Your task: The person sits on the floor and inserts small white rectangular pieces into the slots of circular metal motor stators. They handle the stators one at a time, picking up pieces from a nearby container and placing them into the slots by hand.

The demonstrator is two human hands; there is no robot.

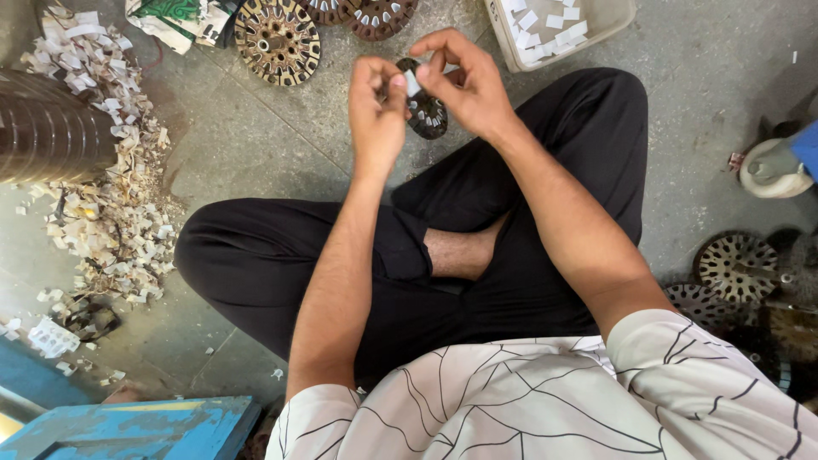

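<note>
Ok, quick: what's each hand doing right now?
Left hand: closed, pinching a white paper slip.
Right hand: closed, fingers on the same slip, above the slotted disc.

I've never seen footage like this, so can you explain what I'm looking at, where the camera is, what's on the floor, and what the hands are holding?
The one picture comes from a camera worn on a person's head, looking down. The person sits cross-legged on a concrete floor. The left hand and right hand are raised together, pinching a small white paper strip over a dark slotted metal disc; whether a hand grips the disc is hard to tell. More slotted discs lie ahead, and others lie to the right. A tray of white strips sits top right. A pile of paper scraps and a ribbed dark cylinder lie on the left, and a blue painted board at the bottom.
</note>
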